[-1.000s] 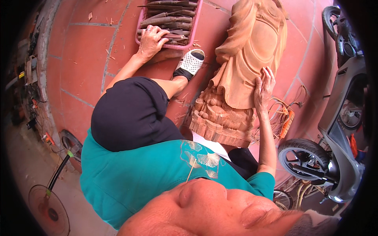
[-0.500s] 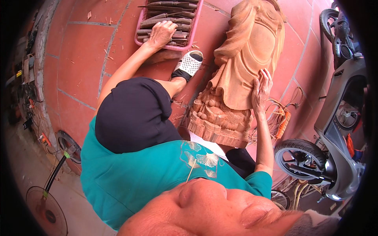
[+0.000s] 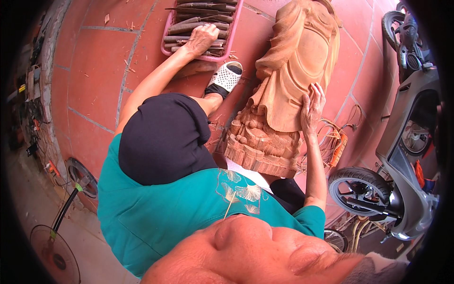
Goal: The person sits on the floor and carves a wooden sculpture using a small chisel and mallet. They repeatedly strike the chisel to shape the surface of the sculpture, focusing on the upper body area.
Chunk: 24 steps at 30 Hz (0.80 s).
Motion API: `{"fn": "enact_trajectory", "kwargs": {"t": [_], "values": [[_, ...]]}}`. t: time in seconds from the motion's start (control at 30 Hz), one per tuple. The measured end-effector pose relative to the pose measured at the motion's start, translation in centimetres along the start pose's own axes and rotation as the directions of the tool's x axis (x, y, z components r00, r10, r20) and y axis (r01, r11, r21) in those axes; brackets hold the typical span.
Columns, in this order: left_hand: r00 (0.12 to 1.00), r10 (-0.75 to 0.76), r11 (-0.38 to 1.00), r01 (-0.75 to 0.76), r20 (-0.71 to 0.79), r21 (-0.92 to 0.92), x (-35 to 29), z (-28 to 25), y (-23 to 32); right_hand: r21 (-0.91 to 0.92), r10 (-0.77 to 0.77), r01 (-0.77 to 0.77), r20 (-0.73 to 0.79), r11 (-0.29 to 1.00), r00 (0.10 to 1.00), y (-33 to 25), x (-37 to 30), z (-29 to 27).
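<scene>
A light brown wooden statue [image 3: 298, 90] is lying belly up before me, its rounded front and flowing robe folds facing upward, its rough, lumpy carved base pointing toward me, its far end running to the edge of my view. Well apart to its left, a pink basket [image 3: 221, 58] is sitting upright, and dark, slender tools [image 3: 201, 10] are lying crosswise in it, side by side, filling it closely.
</scene>
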<state>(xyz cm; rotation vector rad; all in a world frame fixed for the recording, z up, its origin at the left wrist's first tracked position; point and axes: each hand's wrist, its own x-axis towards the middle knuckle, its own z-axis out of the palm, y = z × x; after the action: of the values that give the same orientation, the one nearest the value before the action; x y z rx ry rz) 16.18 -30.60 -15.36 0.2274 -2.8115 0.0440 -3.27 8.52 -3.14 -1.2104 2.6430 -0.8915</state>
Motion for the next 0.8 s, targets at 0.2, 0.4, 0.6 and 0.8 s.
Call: {"fn": "enact_trajectory", "kwargs": {"t": [0.2,0.4,0.6,0.8], "values": [[0.998,-0.021,0.998,0.018,-0.052,-0.06,-1.1,-0.5,0.2,0.001,-0.008,0.008,-0.005,1.0,1.0,0.1,0.0,0.0],[0.982,-0.14,0.968,0.109,-0.127,-0.226,-1.2,-2.7,0.2,0.012,-0.003,0.003,-0.004,1.0,1.0,0.2,0.0,0.0],[0.922,-0.336,0.897,0.252,-0.191,-0.364,-0.5,-4.2,0.0,0.021,-0.005,0.005,-0.01,1.0,1.0,-0.1,0.0,0.0],[0.769,-0.603,0.699,0.382,-0.213,-0.605,1.4,-6.4,-0.3,0.007,-0.008,0.008,-0.003,1.0,1.0,0.1,0.0,0.0]]}}
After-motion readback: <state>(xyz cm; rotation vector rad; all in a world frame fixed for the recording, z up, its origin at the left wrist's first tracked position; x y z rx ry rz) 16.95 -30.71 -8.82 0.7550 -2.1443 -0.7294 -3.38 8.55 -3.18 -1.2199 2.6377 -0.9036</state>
